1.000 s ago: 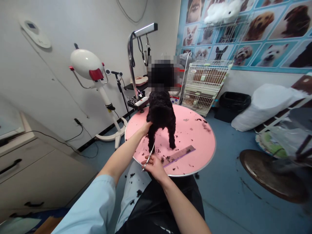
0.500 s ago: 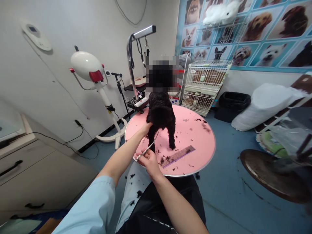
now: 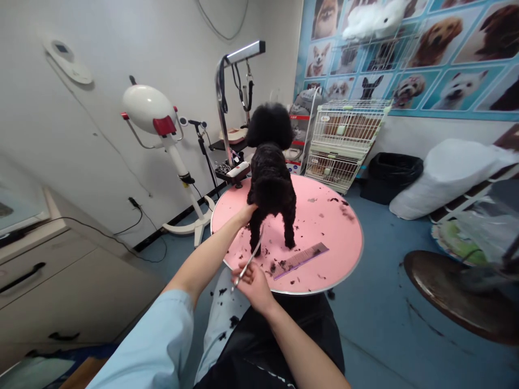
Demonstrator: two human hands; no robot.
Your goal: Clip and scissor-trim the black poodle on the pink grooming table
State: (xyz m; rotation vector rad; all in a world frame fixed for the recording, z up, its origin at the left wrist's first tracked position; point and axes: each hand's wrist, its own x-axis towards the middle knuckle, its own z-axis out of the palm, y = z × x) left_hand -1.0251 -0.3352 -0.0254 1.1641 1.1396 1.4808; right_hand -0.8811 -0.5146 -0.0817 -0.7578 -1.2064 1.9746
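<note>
Pink and round, the grooming table [image 3: 324,227] fills the middle of a blue-floored room, and its top is littered with dark hair clippings [image 3: 343,210]. On it stands the black poodle [image 3: 271,183], facing away from me toward the wall of dog posters [image 3: 405,54]. My left hand [image 3: 247,212] reaches out to its rump, fingers closed on the fur at the top of the left hind leg. My right hand [image 3: 253,281] sits at the near edge of the table, fingers curled through the handles of the scissors [image 3: 248,262]. The blades slant up and away toward that same hind leg, the tip close to the fur; whether they touch it I cannot tell, nor whether they are parted. A purple comb [image 3: 300,260] lies flat on the table, just right of my right hand and near the dog's hind paws. Behind the table rise the metal grooming arm [image 3: 227,81] and a white stand dryer [image 3: 151,108]. Stacked wire cages [image 3: 344,140] stand against the far wall.
</note>
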